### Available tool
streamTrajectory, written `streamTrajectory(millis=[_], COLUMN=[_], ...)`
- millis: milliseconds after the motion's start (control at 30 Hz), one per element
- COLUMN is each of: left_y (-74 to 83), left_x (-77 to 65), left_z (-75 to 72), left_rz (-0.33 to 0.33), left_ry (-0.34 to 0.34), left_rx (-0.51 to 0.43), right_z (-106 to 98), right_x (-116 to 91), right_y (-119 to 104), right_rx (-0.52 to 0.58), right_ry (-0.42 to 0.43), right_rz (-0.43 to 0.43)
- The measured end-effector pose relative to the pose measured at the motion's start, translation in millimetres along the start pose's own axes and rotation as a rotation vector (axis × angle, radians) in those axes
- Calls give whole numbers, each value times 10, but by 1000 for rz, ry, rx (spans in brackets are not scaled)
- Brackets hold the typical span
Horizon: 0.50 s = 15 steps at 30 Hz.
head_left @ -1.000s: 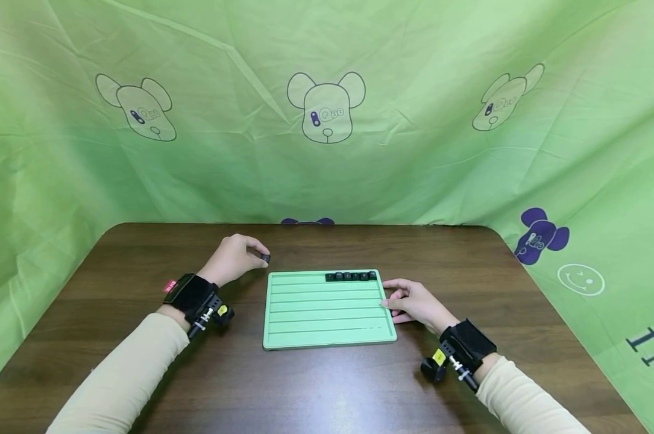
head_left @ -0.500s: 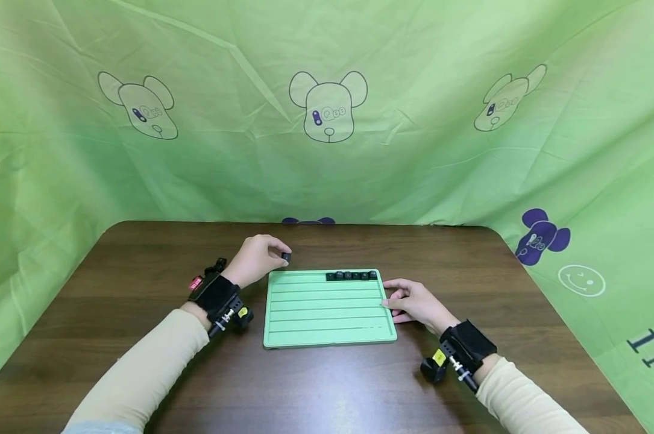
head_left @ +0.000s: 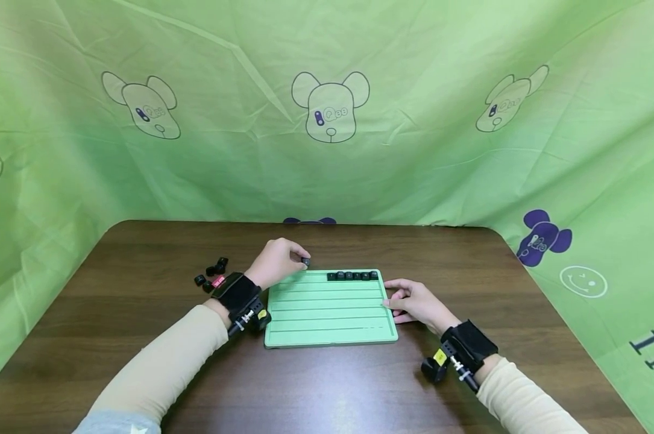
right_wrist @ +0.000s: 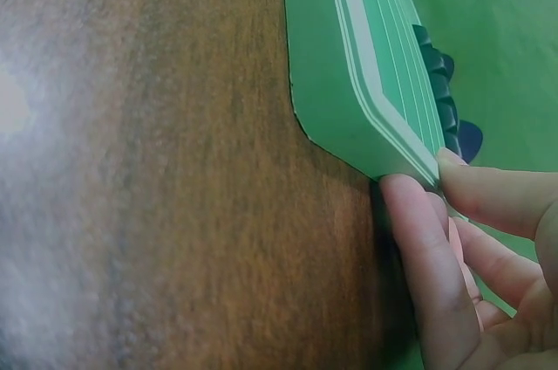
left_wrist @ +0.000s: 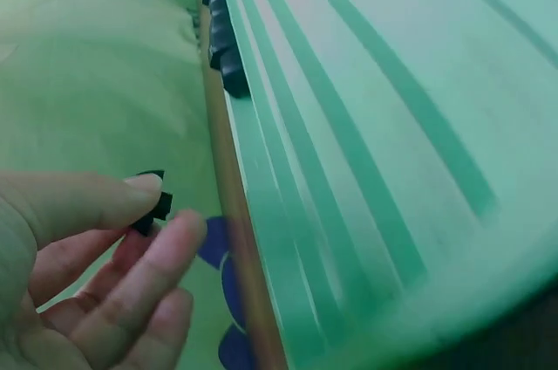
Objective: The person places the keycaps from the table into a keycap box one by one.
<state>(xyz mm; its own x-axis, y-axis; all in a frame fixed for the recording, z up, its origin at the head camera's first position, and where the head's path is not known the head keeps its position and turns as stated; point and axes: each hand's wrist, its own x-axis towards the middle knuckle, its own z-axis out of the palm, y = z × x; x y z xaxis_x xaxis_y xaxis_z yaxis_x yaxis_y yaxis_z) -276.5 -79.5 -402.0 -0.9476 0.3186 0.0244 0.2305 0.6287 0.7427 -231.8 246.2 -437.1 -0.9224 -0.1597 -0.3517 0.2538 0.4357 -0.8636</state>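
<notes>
My left hand (head_left: 275, 264) pinches a small black keycap (head_left: 305, 261) between thumb and fingers, close over the far edge of the mint-green ridged tray (head_left: 327, 314). In the left wrist view the keycap (left_wrist: 162, 206) shows at the thumb tip. A row of several black keycaps (head_left: 352, 276) sits in the tray's top groove, at its right end. At the right side of the tray, my right hand (head_left: 416, 305) grips the edge. The right wrist view has the thumb (right_wrist: 488, 195) on the rim and another finger (right_wrist: 418, 239) against the tray's side.
Several loose black keycaps (head_left: 216, 267) lie on the brown wooden table (head_left: 337, 392), behind the left wrist strap. Each wrist carries a black strap with a small camera. A green printed cloth (head_left: 413, 169) hangs behind the table.
My left hand has moved right with the keycap, from left of the tray to over its far edge. Loose keycaps behind the left wrist have come into sight. The right hand stays on the tray.
</notes>
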Motion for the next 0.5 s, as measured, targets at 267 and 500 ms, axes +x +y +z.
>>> streamTrajectory(millis=[267, 500], left_y=[130, 230], left_x=[125, 199], left_z=[122, 211], left_rz=[-28, -15], left_ry=[-5, -21], left_rx=[2, 38], right_z=[-6, -9], right_x=[-5, 10], right_y=[1, 11], right_rx=[-2, 3], right_ry=[-6, -10], right_rz=[-9, -6])
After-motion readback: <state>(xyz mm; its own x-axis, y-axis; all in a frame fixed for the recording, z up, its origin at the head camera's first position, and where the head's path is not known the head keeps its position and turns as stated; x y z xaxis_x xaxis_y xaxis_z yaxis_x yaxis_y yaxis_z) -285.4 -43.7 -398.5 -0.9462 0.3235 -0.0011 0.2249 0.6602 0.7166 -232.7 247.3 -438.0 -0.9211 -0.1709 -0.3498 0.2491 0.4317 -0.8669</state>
